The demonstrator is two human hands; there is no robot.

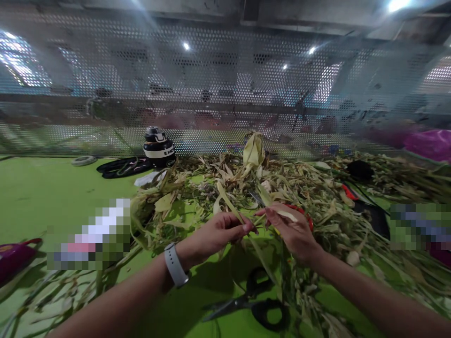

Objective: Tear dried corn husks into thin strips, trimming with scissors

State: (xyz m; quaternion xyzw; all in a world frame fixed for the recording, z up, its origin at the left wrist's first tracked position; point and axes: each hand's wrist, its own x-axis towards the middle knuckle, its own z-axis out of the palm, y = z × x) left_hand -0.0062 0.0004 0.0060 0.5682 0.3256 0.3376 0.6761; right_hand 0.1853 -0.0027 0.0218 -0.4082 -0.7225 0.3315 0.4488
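My left hand, with a pale watch band at the wrist, pinches a long pale green husk strip between thumb and fingers. The strip runs up to the left and hangs down below the hand. Close beside it, my right hand is closed on husk strips too, and a thin pale piece crosses its fingers. Between the fingertips of both hands the strips meet; exactly how they cross is too small to tell. Black-handled scissors lie on the green table just below the hands. A red handle shows partly behind my right hand.
Loose dried husks cover the table's middle and right, with a folded pale husk standing among them. A black bottle stands at the back left, near a black pouch and a tape roll. A perforated screen rises behind.
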